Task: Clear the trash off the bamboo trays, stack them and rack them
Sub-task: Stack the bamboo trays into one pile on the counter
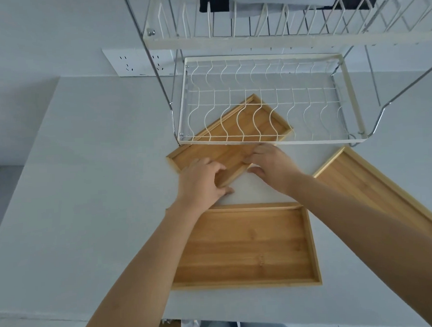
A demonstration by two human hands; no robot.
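Observation:
Three bamboo trays lie on the white counter. The far tray sits at an angle, partly under the lower shelf of the wire rack. My left hand grips its near long edge, thumb under and fingers on top. My right hand holds the same edge a little further right. A second tray lies flat and square close to me, between my forearms. The third tray lies tilted at the right, partly covered by my right forearm. I see no trash on any tray.
The two-tier white wire dish rack has an upper shelf of upright dividers and chrome legs. A wall socket sits behind the left leg. The counter's front edge runs near the frame's bottom.

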